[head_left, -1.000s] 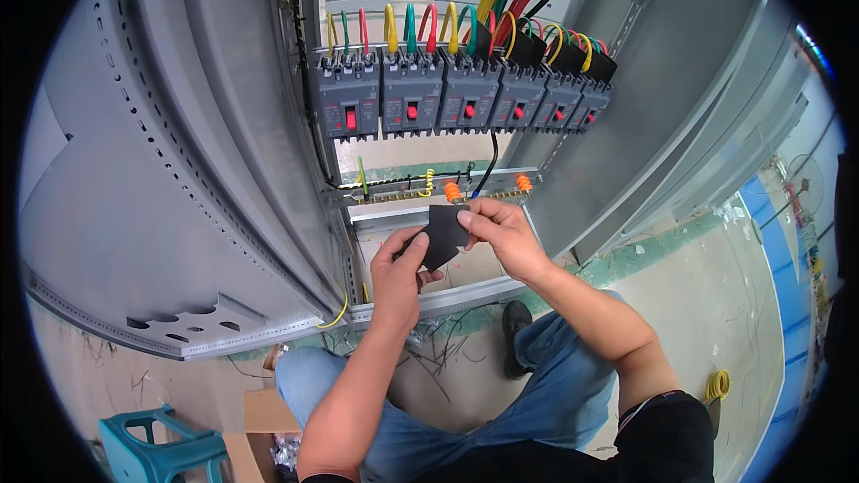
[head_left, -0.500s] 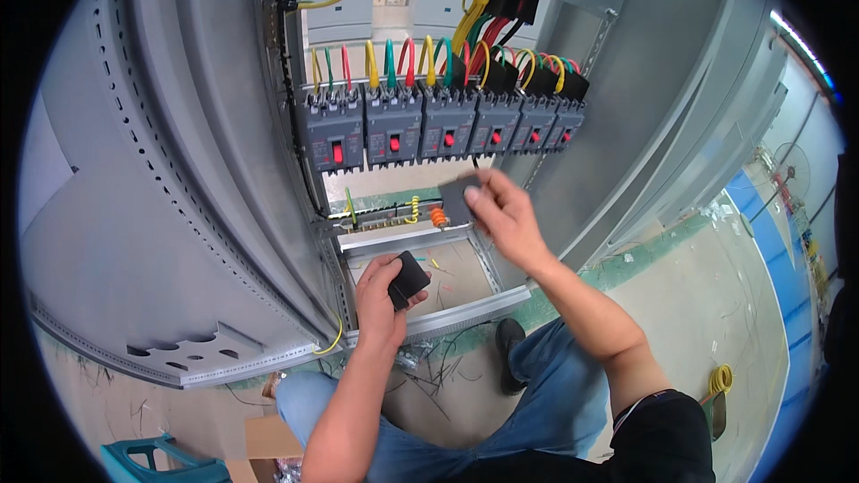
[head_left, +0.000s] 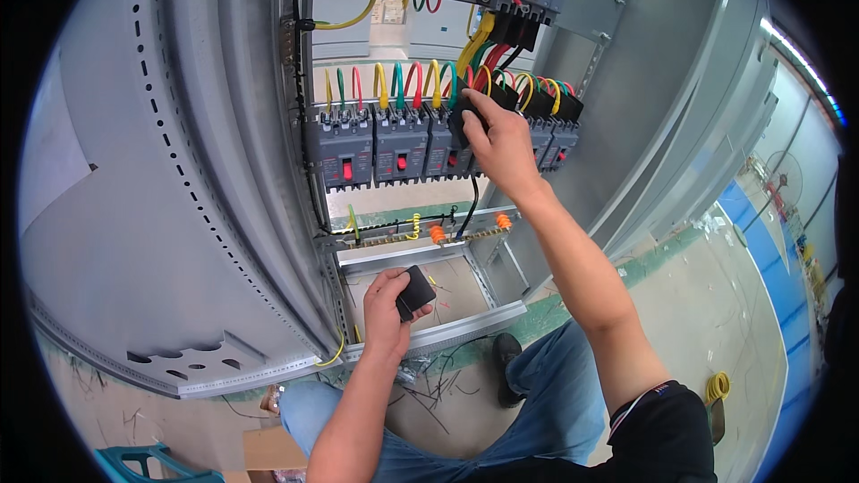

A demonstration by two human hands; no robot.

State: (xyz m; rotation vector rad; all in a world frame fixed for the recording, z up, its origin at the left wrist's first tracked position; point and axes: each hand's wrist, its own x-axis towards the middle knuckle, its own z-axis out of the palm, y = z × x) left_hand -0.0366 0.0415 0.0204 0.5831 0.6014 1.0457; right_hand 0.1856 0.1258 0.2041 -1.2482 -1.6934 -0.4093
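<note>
Black sheet (head_left: 460, 122) sits pinched in the right grip (head_left: 503, 145), a grey switch (head_left: 441, 159) just behind; lower, the left grip (head_left: 385, 311) holds black pieces (head_left: 416, 292); likely light, stiff, smooth, best taken by its edges

Your two hands (head_left: 386, 306), at least two black pads (head_left: 417, 290), six grey breakers (head_left: 400, 159) in one row, one mostly hidden, two orange knobs (head_left: 437, 233), one black shoe (head_left: 507, 367), one teal stool (head_left: 183, 468), one yellow coil (head_left: 718, 385)
</note>
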